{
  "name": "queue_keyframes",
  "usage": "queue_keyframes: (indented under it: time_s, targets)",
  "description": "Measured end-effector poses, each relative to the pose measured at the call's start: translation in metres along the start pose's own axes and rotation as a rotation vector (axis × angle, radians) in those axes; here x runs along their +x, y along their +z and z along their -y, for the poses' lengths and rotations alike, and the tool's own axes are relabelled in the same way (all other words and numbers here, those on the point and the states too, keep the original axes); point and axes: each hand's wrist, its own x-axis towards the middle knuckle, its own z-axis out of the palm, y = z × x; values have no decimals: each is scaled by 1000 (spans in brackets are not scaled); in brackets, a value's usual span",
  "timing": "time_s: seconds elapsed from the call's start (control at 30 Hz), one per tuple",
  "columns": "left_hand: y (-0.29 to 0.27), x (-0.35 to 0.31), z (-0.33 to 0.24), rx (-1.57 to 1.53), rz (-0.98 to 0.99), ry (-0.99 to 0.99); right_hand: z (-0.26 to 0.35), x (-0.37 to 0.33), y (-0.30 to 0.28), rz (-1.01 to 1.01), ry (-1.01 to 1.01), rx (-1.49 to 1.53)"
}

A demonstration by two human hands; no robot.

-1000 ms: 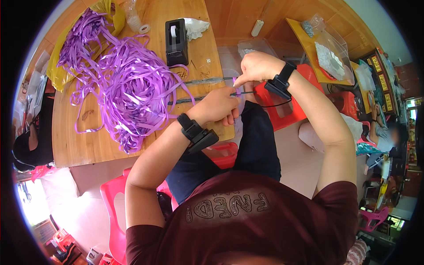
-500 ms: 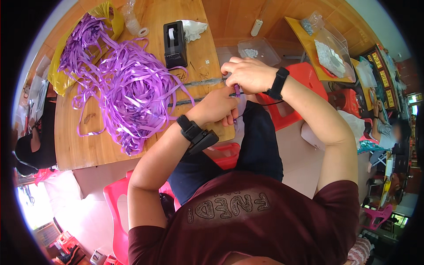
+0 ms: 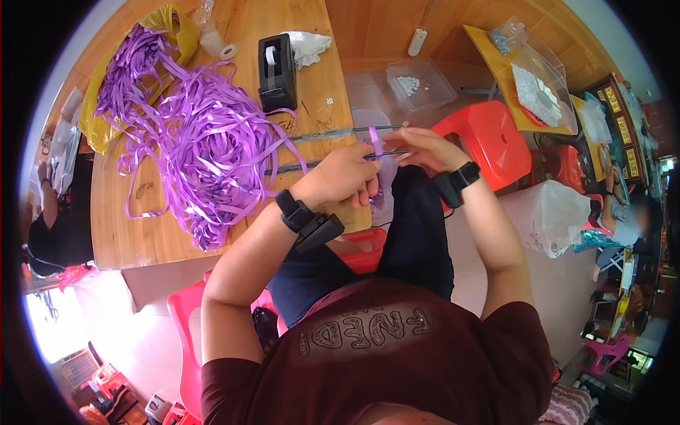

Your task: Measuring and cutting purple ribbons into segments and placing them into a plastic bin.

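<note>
Two thin dark rods (image 3: 382, 128) are taped to the wooden table and stick out past its right edge. A strip of purple ribbon (image 3: 375, 142) crosses both rods beside my left hand (image 3: 343, 173). That hand is closed, its fingers curled against the ribbon, and the ribbon's lower part hangs below the fingers. At the rods' free ends is my right hand (image 3: 428, 147), fingers apart and stretched toward the tips; I see nothing held in it. A large tangled heap of purple ribbon (image 3: 212, 142) lies on the table left of my hands.
A black tape dispenser (image 3: 277, 74) stands behind the rods on the table (image 3: 149, 241). A yellow bag (image 3: 99, 117) of ribbon lies at the far left. Right of me are a red stool (image 3: 489, 145), a clear bin (image 3: 432, 85) and a white bag (image 3: 549, 216). Other people sit at both sides.
My right hand has moved right and down, away from my left hand to the rod ends, and its fingers have spread. The ribbon across the rods now shows. My left hand has barely moved.
</note>
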Motion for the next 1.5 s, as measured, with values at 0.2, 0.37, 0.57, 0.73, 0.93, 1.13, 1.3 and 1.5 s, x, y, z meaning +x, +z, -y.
queue_keyframes:
  time_s: [0.2, 0.37, 0.57, 0.73, 0.93, 1.13, 1.3, 1.5]
  targets:
    - [2, -1, -4, -2, -6, -1, -40, 32, 10, 126, -95, 540]
    - [1, -1, -2, 11, -7, -13, -44, 39, 34, 167, -12, 664]
    - [2, -2, -4, -7, -1, 8, -36, 38, 48, 239, 9, 698]
    - [2, -3, -4, -8, -24, -11, -32, 31, 56, 112, -30, 655]
    - [4, -3, -9, 7, -2, -26, -19, 29, 55, 371, -133, 984]
    - [2, -1, -5, -5, -3, 2, -16, 32, 50, 139, -70, 817]
    - [5, -2, -9, 26, -1, 4, -41, 39, 50, 230, -87, 856]
    - [4, -1, -5, 30, 19, 1, -91, 70, 87, 484, -186, 987]
